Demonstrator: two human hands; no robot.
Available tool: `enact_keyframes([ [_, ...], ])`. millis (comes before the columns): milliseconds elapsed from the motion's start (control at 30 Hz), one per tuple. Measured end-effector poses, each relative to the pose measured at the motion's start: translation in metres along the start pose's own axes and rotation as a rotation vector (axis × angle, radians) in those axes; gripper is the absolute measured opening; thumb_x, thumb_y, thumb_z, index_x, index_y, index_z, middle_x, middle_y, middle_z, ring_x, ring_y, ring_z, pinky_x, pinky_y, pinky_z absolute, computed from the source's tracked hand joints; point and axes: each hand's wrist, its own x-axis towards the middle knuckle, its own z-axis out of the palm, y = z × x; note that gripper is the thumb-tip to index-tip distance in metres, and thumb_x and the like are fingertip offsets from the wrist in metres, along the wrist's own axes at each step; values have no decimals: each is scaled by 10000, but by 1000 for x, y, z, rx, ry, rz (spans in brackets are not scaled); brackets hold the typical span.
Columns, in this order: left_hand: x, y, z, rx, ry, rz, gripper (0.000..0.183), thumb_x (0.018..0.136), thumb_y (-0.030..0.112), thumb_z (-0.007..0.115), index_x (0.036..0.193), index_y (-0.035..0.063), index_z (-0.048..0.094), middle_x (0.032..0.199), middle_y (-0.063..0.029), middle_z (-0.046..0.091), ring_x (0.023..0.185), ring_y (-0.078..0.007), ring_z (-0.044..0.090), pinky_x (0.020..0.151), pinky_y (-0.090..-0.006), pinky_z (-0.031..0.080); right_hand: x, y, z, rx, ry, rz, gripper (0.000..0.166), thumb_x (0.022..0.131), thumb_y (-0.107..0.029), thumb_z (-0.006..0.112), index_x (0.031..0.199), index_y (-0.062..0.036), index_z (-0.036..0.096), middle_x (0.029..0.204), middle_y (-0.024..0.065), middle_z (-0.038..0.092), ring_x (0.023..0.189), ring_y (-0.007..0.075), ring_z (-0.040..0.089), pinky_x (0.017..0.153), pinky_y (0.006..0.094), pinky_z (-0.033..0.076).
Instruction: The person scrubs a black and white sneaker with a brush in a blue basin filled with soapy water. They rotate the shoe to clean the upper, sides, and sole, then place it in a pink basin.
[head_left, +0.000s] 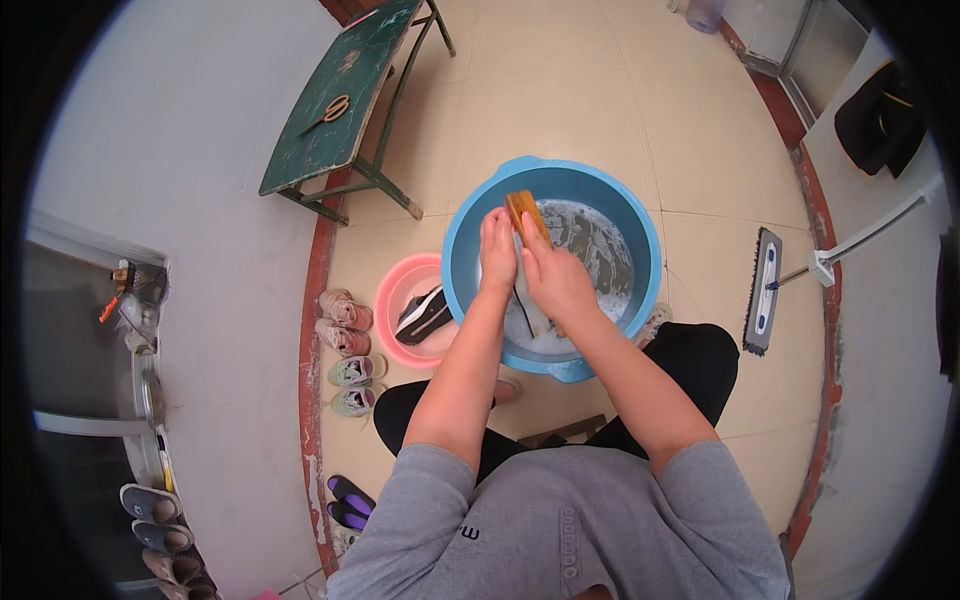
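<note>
My left hand (498, 255) grips a shoe (531, 313) over a blue plastic basin (649, 251). Its pale sole and a dark edge show between my wrists; the rest is hidden by my hands. Against the sole, my right hand (560, 283) presses a wooden-backed scrubbing brush (524, 204), fingers laid along its back. The bristles are out of sight. Greyish soapy water (592, 240) with white foam lies in the basin. To the left, partly behind the basin's rim, a pink basin (382, 330) holds a black shoe with a white sole (423, 318).
Pink shoes (345, 322) and pale green shoes (357, 384) line the left wall. A green bench (337, 82) bears scissors (334, 111). At right, a flat mop (763, 291) leans out from the wall. Purple-and-black slippers (351, 501) lie at lower left.
</note>
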Motion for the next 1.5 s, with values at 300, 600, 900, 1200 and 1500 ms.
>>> enact_keyframes([
  [300, 17, -19, -25, -271, 24, -193, 318, 1000, 317, 382, 1130, 83, 553, 1041, -61, 532, 978, -152, 493, 884, -290, 395, -48, 9, 19, 79, -99, -37, 554, 932, -252, 486, 1461, -218, 324, 658, 223, 555, 608, 383, 578, 596, 475, 478],
  [600, 11, 4, -34, -507, -103, -228, 289, 996, 342, 390, 1059, 109, 548, 964, -23, 543, 911, -125, 516, 851, -278, 418, 1, 2, 18, 68, -146, 130, 523, 947, -265, 444, 1452, -181, 333, 753, 249, 613, 703, 411, 614, 652, 491, 483],
  [900, 3, -9, -43, 25, -97, -6, 392, 855, 229, 637, 1205, 113, 505, 1093, -18, 524, 992, -135, 481, 875, -254, 382, 34, 94, 43, -160, -176, 532, 498, 958, -285, 401, 1432, -139, 362, 1063, 229, 644, 970, 384, 621, 839, 470, 479],
  [1200, 6, -12, -47, -193, 8, -165, 434, 885, 310, 604, 1231, 77, 488, 1166, -78, 511, 1067, -181, 477, 942, -293, 367, -16, 27, -1, 630, -245, 534, 467, 979, -269, 439, 1442, -251, 378, 861, 22, 598, 562, 124, 507, 507, 257, 442],
  [1500, 3, -3, -12, 201, 123, -9, 461, 911, 379, 547, 1228, 52, 477, 1232, -213, 465, 1141, -352, 474, 981, -392, 373, -27, 2, 49, 441, -101, 338, 560, 985, -275, 362, 1503, -182, 170, 942, 238, 634, 726, 365, 637, 702, 414, 499],
])
